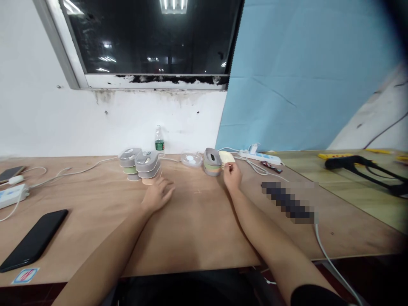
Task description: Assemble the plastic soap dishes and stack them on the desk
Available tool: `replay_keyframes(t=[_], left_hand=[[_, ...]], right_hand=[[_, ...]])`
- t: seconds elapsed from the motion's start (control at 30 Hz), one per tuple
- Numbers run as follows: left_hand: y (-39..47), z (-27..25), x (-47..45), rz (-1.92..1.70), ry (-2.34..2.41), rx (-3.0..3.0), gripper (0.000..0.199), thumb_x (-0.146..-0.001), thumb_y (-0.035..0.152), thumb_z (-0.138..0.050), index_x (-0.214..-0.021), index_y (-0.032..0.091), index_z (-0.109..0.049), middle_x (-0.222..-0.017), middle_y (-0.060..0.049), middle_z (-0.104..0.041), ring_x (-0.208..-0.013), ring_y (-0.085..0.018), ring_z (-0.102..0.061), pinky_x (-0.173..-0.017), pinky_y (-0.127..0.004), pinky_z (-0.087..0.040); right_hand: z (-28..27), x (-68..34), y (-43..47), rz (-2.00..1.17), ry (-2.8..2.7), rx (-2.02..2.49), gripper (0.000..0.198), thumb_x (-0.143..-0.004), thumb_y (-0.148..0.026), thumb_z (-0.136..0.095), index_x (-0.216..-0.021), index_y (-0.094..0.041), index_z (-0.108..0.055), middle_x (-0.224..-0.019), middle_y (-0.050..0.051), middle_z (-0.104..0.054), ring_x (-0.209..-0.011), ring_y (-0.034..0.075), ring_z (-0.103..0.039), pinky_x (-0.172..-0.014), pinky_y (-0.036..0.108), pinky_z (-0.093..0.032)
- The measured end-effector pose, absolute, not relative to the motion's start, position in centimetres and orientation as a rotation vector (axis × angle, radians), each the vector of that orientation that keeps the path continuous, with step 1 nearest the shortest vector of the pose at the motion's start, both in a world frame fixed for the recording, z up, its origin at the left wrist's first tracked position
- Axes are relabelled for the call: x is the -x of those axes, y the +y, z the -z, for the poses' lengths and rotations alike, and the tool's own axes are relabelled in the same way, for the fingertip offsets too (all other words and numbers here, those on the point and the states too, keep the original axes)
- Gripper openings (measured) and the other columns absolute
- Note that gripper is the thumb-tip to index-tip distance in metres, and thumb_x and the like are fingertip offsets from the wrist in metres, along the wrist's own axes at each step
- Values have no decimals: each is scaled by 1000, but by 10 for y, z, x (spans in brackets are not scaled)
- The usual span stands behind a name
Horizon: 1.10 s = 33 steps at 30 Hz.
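Note:
My left hand (157, 194) rests on the table just in front of the right one of two stacks of small oval boxes, its fingers loosely stretched and nothing in them. The boxes in that nearer stack (148, 165) are grey with clear lids, over a peach one. Beside it stands the other stack (130, 159), with a green box among grey ones. My right hand (233, 175) is closed at the front edge of a pale yellow rounded stack of thin pieces (227, 157), its fingertips pinched there. Left of that hand is a stack of open oval trays (212, 161) in grey, green and peach.
A clear round lid (191, 159) and a plastic bottle (160, 142) stand near the wall. A power strip (261, 157) with white cables lies at the back right. On the left are a black phone (33, 240) and another power strip (12, 195). A blurred-out dark object (288, 203) lies right.

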<state>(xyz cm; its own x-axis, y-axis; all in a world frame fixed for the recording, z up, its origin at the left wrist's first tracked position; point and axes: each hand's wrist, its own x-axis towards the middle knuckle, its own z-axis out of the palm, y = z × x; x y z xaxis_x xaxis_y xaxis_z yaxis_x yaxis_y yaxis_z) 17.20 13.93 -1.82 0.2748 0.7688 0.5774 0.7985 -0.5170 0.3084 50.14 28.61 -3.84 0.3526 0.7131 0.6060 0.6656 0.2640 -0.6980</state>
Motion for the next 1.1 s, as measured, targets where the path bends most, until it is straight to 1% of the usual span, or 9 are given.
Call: replay_keyframes(t=[0.13,0.27,0.33,0.5,0.67,0.83,1.0,1.03,1.1], left_hand=[[140,26,-184,753,-1538,2753,33,-91,41,-49,-115,21,-59,-113,-7,-63,-98,-22,-62,-83,-34,-50],[141,30,-184,701,-1599,2776,32,-90,41,-49,-113,21,-60,-111,-6,-64,-96,-21,-62,-83,-34,-49],[142,30,-183,702,-1632,2765,33,-90,42,-49,-113,20,-60,-108,-6,-64,-94,-21,-62,-82,-34,-49],[144,30,-181,732,-1656,2769,34,-89,43,-50,-112,19,-61,-105,-7,-65,-94,-21,-62,-82,-34,-49],[142,30,-180,796,-1712,2759,37,-90,44,-49,-116,20,-60,-109,-8,-65,-93,-22,-62,-82,-36,-49],[143,31,-174,972,-1750,2714,50,-91,49,-46,-132,20,-47,-116,-9,-61,-92,-21,-61,-84,-37,-49],[149,40,-171,1264,-1863,2664,65,-92,50,-44,-146,20,-24,-126,-10,-55,-80,-16,-60,-86,-39,-49],[150,42,-172,1346,-1873,2652,69,-92,49,-45,-148,20,-17,-128,-12,-54,-81,-16,-60,-88,-40,-48],[152,44,-173,1543,-1835,2601,75,-92,49,-45,-150,19,-7,-134,-15,-49,-92,-19,-60,-90,-40,-47]], right_hand=[[46,-527,313,-67,-1372,1630,40,-82,-29,-43,-117,-16,-59,-91,9,-67,-83,24,-58,-80,35,-43],[56,-531,332,-167,-1576,1683,53,-78,-23,-50,-130,-16,-50,-106,12,-66,-93,25,-60,-85,35,-44],[59,-529,336,-152,-1610,1727,52,-77,-22,-53,-129,-17,-51,-109,13,-65,-96,26,-60,-85,34,-44],[58,-530,330,-138,-1451,1885,32,-79,-30,-55,-110,-19,-58,-96,10,-68,-88,25,-61,-76,33,-44],[45,-531,311,-22,-1276,1703,38,-87,-44,-46,-115,-17,-51,-90,10,-68,-85,26,-62,-74,35,-43],[34,-503,285,85,-1420,1304,46,-86,-51,-46,-114,-15,-49,-86,12,-68,-80,27,-63,-73,36,-44],[40,-442,250,-43,-1823,1080,38,-86,-48,-46,-108,-18,-54,-88,13,-69,-79,27,-64,-71,37,-48],[41,-431,243,-84,-1954,1020,36,-87,-46,-46,-108,-19,-56,-88,12,-69,-79,26,-64,-72,38,-48],[42,-415,231,-152,-2209,892,33,-89,-43,-45,-110,-21,-57,-89,11,-70,-79,25,-65,-74,37,-49]])
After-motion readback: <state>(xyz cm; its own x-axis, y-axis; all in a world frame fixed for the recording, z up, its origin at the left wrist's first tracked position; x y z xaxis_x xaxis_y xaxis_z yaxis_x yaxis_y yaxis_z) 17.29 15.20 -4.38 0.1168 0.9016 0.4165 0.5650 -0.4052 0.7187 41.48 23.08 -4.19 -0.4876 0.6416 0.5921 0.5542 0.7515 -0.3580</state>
